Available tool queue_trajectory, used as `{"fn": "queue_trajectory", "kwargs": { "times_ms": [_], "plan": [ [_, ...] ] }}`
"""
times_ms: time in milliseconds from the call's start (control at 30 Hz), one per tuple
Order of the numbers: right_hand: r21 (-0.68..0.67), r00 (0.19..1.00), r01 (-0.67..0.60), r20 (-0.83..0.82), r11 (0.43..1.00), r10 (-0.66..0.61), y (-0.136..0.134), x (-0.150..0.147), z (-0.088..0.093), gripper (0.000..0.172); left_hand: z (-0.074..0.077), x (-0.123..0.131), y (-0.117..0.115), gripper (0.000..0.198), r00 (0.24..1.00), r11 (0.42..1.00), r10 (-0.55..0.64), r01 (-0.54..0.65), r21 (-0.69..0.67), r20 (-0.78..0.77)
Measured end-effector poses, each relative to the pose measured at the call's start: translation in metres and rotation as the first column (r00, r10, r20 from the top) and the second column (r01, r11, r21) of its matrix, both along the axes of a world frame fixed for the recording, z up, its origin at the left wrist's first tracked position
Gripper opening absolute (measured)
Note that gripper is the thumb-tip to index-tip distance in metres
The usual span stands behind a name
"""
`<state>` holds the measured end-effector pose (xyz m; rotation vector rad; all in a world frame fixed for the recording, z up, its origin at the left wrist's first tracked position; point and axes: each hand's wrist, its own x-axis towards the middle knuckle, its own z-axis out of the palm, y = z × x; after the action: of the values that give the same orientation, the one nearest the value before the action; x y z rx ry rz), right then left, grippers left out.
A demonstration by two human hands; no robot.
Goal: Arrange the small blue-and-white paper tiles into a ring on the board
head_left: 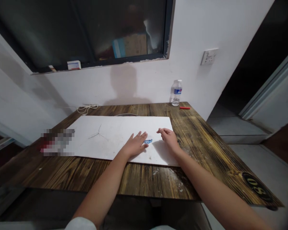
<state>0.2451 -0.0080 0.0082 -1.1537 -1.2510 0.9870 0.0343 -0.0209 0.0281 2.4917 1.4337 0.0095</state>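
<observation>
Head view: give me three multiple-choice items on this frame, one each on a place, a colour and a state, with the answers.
1. Where does the blue scrap lie?
A. On the window ledge
B. On the white sheet between the left hand and right hand
C. On the floor

2. What colour is the short stick near the water bottle?
A. Red
B. Blue
C. Yellow

3. How is the water bottle placed?
A. Lying on its side
B. Held in a hand
C. Standing upright

1: B, the scrap rests on the sheet between the hands.
2: A, the stick shows red.
3: C, it stands on its base on the wooden table.
</observation>
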Motion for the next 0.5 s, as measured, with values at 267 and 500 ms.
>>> {"fn": "queue_trajectory", "kwargs": {
  "times_ms": [267,500],
  "plan": [
    [0.023,0.998,0.014,0.061,1.000,-0.016,0.000,0.001,-0.003,0.054,0.002,-0.007,0.003,0.066,0.996,0.997,0.082,-0.082,0.014,0.025],
    [0.018,0.999,0.017,0.030,1.000,-0.017,-0.005,0.000,0.006,0.048,0.013,0.013,-0.008,0.055,0.916,0.910,-0.356,0.385,-0.154,0.187]
  ]
}}
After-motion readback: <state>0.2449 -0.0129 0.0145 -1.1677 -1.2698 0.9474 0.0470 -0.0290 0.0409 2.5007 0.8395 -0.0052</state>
